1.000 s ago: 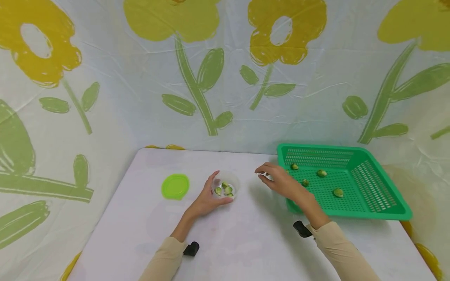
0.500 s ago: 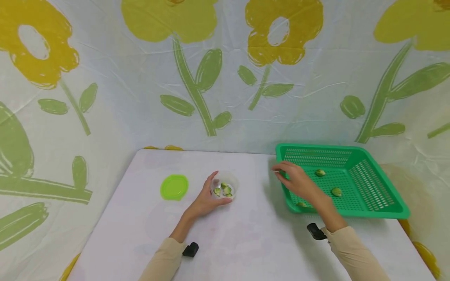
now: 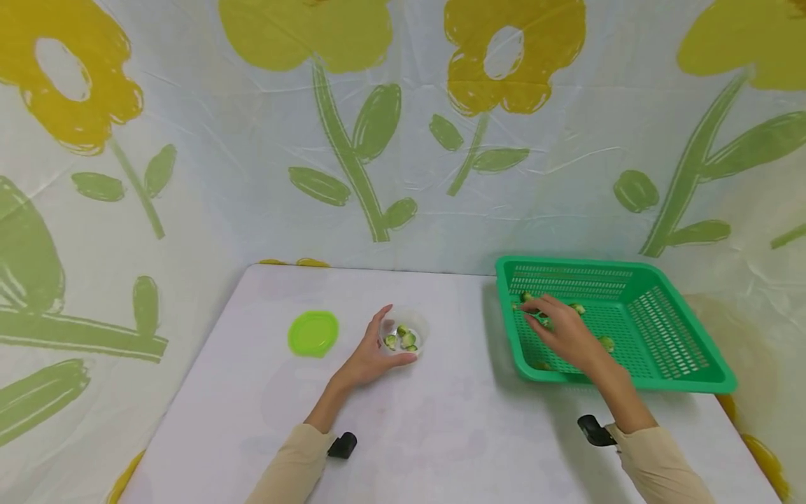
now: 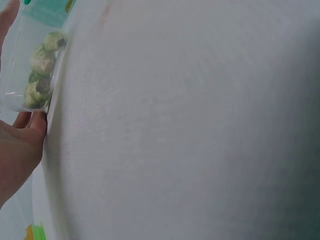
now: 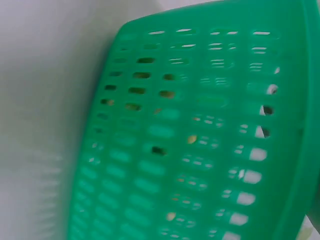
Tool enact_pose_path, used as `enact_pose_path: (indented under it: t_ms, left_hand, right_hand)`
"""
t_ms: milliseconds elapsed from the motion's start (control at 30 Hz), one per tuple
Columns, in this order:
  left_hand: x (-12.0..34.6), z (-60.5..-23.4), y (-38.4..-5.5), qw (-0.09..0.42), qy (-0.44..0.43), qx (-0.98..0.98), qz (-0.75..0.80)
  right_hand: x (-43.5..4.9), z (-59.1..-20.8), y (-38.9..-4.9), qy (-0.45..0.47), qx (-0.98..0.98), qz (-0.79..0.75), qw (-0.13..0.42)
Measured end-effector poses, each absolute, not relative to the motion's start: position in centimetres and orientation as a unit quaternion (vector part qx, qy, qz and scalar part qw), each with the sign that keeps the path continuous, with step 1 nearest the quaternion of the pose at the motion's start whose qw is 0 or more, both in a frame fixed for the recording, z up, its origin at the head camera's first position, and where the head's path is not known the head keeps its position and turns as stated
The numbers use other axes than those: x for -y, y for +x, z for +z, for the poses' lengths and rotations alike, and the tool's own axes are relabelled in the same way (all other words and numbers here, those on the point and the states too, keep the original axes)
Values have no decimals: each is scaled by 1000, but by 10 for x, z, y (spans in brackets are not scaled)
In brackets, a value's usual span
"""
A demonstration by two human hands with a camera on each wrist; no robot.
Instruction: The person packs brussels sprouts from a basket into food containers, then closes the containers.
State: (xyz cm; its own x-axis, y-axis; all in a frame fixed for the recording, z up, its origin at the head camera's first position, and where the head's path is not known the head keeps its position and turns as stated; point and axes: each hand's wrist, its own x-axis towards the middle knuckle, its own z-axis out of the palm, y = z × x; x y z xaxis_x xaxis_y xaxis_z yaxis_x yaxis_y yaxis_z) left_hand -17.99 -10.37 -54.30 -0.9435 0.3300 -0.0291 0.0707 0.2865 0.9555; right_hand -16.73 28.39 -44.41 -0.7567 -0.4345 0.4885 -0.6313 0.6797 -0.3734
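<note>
My left hand [image 3: 368,360] curves its fingers and thumb around a clear plastic container [image 3: 422,327] standing on the table. Several Brussels sprouts [image 3: 408,341] lie in it, and the left wrist view shows these Brussels sprouts [image 4: 42,61] through its wall. Over the left part of a green plastic basket [image 3: 683,336] is my right hand [image 3: 567,337], fingers bent downward, thumb and fingertips apart near the sprouts there. Inside the basket, a Brussels sprout [image 3: 606,344] and others lie on the floor; my hand partly hides some. The right wrist view shows only the basket's slotted side [image 5: 165,130].
A bright green lid [image 3: 313,334] lies flat on the white table [image 3: 428,434], left of the container. Flower-printed sheeting [image 3: 252,210] rises behind the table and at both sides. The basket's raised rim stands between my right hand and the container.
My right hand has moved right, from beside the basket's left rim to over its inside. My left hand and the container have stayed in place.
</note>
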Motion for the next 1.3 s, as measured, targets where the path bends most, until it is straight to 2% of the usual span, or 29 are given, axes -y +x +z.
enact_pose_path:
  t_ms: [267, 667, 933, 1133, 1300]
  left_hand:
    - [103, -542, -181, 111, 127, -801, 574]
    - [103, -539, -180, 112, 129, -798, 578]
    - [104, -539, -179, 114, 128, -798, 577]
    - [105, -542, -179, 110, 122, -802, 574]
    - [105, -544, -179, 108, 124, -801, 576]
  right_hand:
    - [-299, -457, -165, 315, 894, 262, 180]
    - [-310, -468, -162, 310, 905, 263, 124]
    - [-315, -465, -161, 282, 914, 291, 7]
    - [-314, -464, -164, 294, 909, 291, -49]
    - [-316, -462, -164, 293, 903, 288, -128]
